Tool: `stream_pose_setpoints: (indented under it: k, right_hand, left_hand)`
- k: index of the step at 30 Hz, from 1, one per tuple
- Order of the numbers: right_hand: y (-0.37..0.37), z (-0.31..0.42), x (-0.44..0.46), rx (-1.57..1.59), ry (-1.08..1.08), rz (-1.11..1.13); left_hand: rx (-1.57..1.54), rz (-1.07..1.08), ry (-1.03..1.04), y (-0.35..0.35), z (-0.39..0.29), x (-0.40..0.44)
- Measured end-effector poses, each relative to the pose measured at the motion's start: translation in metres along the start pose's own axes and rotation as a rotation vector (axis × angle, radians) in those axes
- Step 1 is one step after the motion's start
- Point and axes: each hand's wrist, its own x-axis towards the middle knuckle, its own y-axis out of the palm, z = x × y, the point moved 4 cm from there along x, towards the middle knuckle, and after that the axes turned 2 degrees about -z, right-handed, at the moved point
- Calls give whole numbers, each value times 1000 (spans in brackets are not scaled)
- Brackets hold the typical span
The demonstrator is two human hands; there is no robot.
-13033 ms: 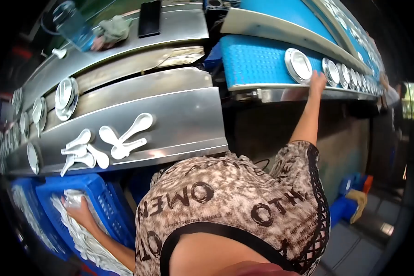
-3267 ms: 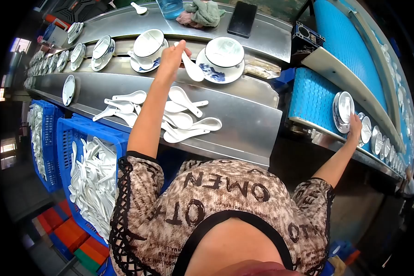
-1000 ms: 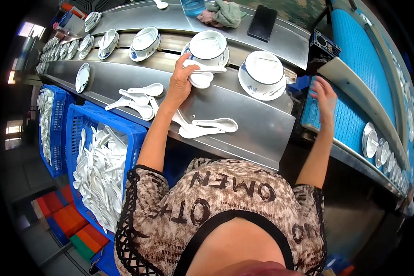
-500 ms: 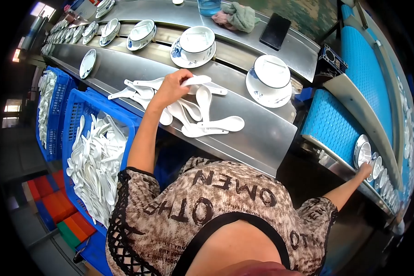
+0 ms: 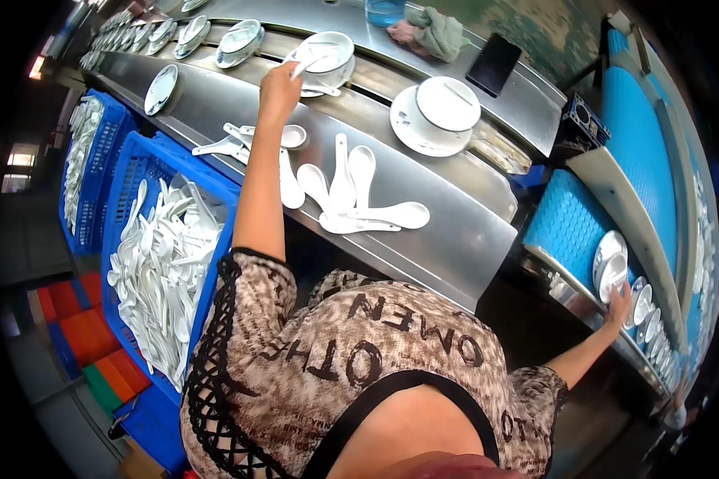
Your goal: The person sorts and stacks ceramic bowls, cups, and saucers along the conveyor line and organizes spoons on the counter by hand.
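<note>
My left hand [image 5: 280, 89] is closed on a white spoon [image 5: 304, 65], whose other end lies over a white bowl [image 5: 325, 51] on a saucer. Nearer me, several loose white spoons [image 5: 363, 169] lie on the steel ledge [image 5: 455, 239]. To their upper right, another bowl [image 5: 448, 103] sits on a blue-patterned saucer [image 5: 407, 120]. My right hand [image 5: 617, 306] is at the blue belt's near edge, its fingers closed on the rim of a stacked bowl and saucer [image 5: 611, 263].
Blue crates [image 5: 120, 191] full of spoons stand at the left below the ledge. A phone [image 5: 494, 65], a cloth [image 5: 435, 33] and a water container [image 5: 385, 11] lie along the back. Bowl sets line the left channel; a radio [image 5: 585, 120] is beside the blue belt [image 5: 567, 215].
My left hand has moved up from the loose spoons to the bowl with a spoon. My right hand has shifted slightly left along the blue belt with a bowl set. The bowls in the channel have shifted left.
</note>
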Motion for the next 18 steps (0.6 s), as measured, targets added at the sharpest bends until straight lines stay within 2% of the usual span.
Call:
stream_pose_setpoints:
  k: [1, 2, 3, 5, 6, 9, 12, 14, 15, 16, 17, 18]
  right_hand:
    - [10, -5, 1, 98, -44, 31]
    - [28, 12, -13, 203, -160, 14]
    - [53, 37, -30, 309, -188, -7]
    - [102, 74, -52, 406, -162, 48]
    - [129, 95, -65, 439, -224, 114]
    - [202, 172, -103, 359, -326, 222]
    - [269, 222, -119, 368, -465, 361]
    - [313, 231, -115, 127, -610, 319]
    - [324, 242, -125, 206, -628, 394]
    - [330, 248, -134, 179, -567, 470]
    - [332, 254, -140, 150, -507, 543]
    - [325, 258, -147, 250, -434, 613]
  left_hand:
    - [-204, 152, -98, 2, -26, -14]
    - [-318, 234, -173, 15, -39, -26]
    - [-429, 313, -245, 26, -51, -34]
    - [-467, 340, -273, 52, -63, -47]
    - [-358, 327, -176, 73, -51, -44]
    - [-433, 470, -209, 71, -75, -55]
    - [-246, 411, 38, 46, -88, -64]
    - [-71, 379, 6, 15, -100, -75]
    - [16, 359, -12, 3, -99, -82]
    - [202, 289, 78, -4, -95, -90]
    - [212, 321, 69, -6, -93, -103]
    - [218, 353, 63, -11, -100, -119]
